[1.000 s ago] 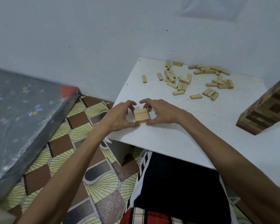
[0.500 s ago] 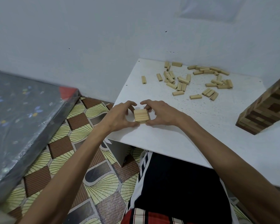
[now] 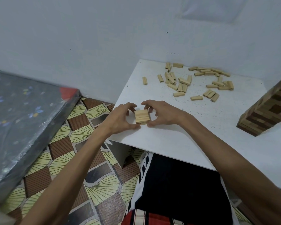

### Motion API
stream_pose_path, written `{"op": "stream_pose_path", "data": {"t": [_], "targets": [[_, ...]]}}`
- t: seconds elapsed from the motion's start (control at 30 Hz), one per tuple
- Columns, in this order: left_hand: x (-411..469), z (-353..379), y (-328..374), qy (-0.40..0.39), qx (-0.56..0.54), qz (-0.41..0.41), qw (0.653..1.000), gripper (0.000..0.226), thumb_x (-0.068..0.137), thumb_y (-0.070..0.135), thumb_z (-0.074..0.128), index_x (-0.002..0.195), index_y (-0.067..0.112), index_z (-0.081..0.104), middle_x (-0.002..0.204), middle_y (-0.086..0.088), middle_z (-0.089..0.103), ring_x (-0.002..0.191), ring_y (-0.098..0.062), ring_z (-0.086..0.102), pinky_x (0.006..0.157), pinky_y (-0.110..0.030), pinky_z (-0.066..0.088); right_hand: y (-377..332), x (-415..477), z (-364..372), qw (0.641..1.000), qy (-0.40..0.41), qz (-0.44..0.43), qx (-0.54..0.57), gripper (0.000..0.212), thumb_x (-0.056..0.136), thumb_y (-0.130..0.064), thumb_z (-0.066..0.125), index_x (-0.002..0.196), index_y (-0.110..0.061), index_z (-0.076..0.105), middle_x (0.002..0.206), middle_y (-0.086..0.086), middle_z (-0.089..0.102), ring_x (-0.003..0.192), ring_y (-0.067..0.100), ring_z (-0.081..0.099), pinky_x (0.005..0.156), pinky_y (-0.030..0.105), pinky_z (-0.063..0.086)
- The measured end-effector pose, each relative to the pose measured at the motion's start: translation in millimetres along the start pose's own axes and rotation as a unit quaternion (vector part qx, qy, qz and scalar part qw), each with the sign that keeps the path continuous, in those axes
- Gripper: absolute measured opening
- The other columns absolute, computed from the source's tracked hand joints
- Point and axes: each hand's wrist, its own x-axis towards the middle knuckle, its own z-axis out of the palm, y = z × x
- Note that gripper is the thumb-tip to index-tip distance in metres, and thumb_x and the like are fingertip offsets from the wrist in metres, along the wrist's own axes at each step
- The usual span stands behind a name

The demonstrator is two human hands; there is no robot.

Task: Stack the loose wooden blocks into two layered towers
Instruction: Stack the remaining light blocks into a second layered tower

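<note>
1. While both hands cup it, the small stack [image 3: 142, 116] sits on the tabletop [image 3: 169, 137] just left of the frame's centre, close to the near left corner. Its top layer shows three pale blocks side by side. I cannot tell how many layers lie beneath.
2. My view shows the left hand [image 3: 120, 117] with its fingers [image 3: 130, 105] curled round the stack's left side. The right hand [image 3: 165, 112] mirrors it, fingers [image 3: 146, 103] curled round the right side. Both grip the stack, and I judge they are squaring it up.
3. I expect these blocks to be light, stiff and dry, not fragile, with bare wood that gives fair grip. Nothing binds them, so an uneven squeeze could skew a layer. I would press flat on opposite faces, low on the stack.
4. Upper right of centre, the loose blocks [image 3: 183, 82] lie scattered on the far part of the tabletop, well apart from the stack. Some touch or cross one another. I would take each by its long sides.
5. No box, tray or bin shows, so the blocks lie bare on the tabletop.
6. At the right edge stands a tall tower [image 3: 266, 111] of darker mixed wood, cut off by the frame. It may be the first of the two.
7. Lower left shows patterned floor [image 3: 88, 176].
</note>
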Motion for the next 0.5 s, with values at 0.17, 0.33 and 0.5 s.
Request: {"op": "stream_pose_path", "data": {"t": [0.17,0.33,0.5], "targets": [[1.2,-1.0,-1.1,-0.006,-0.002,0.002,1.0,0.089,0.069,0.053,0.088,0.142,0.021,0.048,0.118,0.016,0.061,0.1,-0.013,0.055,0.089,-0.036,0.047,0.5,-1.7,-0.9,1.0,0.009,-0.004,0.01,0.088,0.08,-0.031,0.085,0.154,-0.024,0.037,0.131,-0.009,0.057,0.114,0.007,0.053,0.092,0.029,0.053],[-0.3,0.5,-0.3,0.005,-0.001,0.004,1.0,0.086,0.07,0.055,0.086,0.141,0.023,0.049,0.114,0.019,0.06,0.098,-0.011,0.054,0.087,-0.035,0.046,1.3,-1.9,-0.6,1.0,0.012,-0.008,0.014,0.088,0.082,-0.032,0.085,0.154,-0.023,0.035,0.134,-0.005,0.058,0.112,0.007,0.054,0.091,0.024,0.052],[-0.1,3.5,0.9,0.015,0.0,0.002,1.0,0.082,0.071,0.055,0.085,0.138,0.024,0.05,0.115,0.017,0.062,0.096,-0.012,0.054,0.085,-0.037,0.047,2.4,-2.2,0.9,1.0,0.02,-0.008,0.019,0.087,0.081,-0.031,0.086,0.153,-0.024,0.037,0.132,-0.005,0.059,0.108,0.005,0.053,0.09,0.023,0.051]]}}
